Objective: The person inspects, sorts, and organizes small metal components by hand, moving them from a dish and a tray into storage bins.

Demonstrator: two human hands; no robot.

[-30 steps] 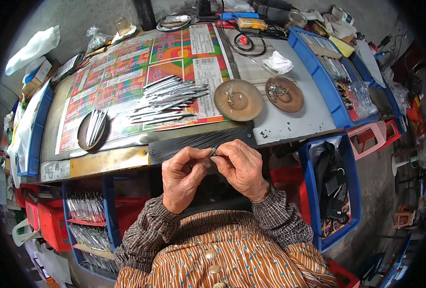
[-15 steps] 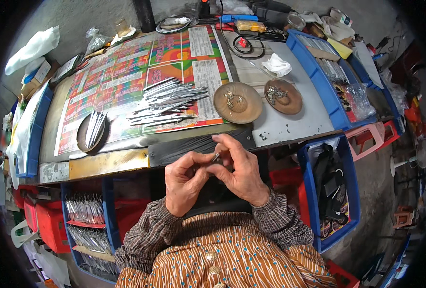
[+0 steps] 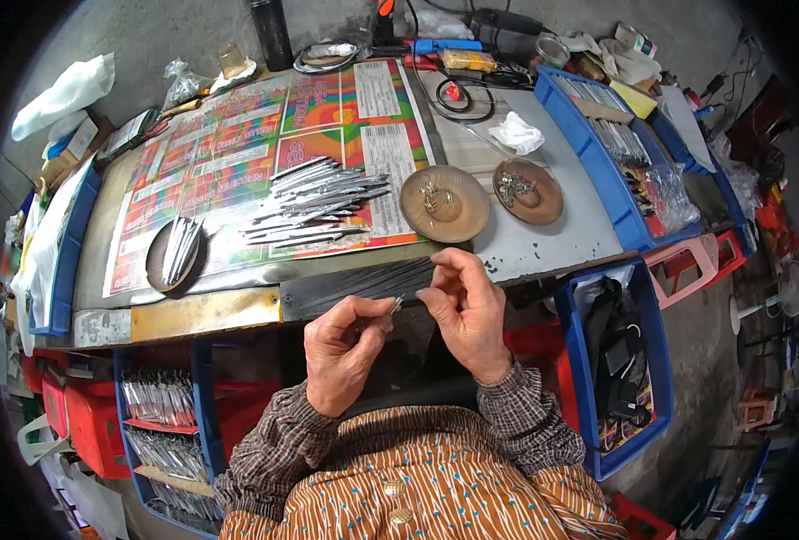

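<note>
"Looking down past the larger brown dish (image 3: 469, 219), what are the two bare hands doing?"

"Both are nearer the body than that dish. The left hand (image 3: 347, 353), below the dish and to its left, has its grip pinched on a small silvery piece (image 3: 397, 305) between thumb and forefinger."

"Which way does the piece lie?"

"A short end pokes from the left fingertips, its long axis slanting up and rightward, roughly toward the dish. The rest is hidden by the fingers."

"And the right hand (image 3: 476, 326)?"

"Just below the dish and slightly right of it, its grip relaxed: thumb and forefinger stand apart, nothing visible between them. The piece is left of that thumb, near but not touching; the left hand is the one in contact."

"What surrounds the dish?"

"It rests on the surface (image 3: 588, 236) with small metal bits inside. Just to its left is a pile of slim silvery strips (image 3: 314, 205); to its right, a smaller brown dish (image 3: 550, 209) with more bits."
</note>
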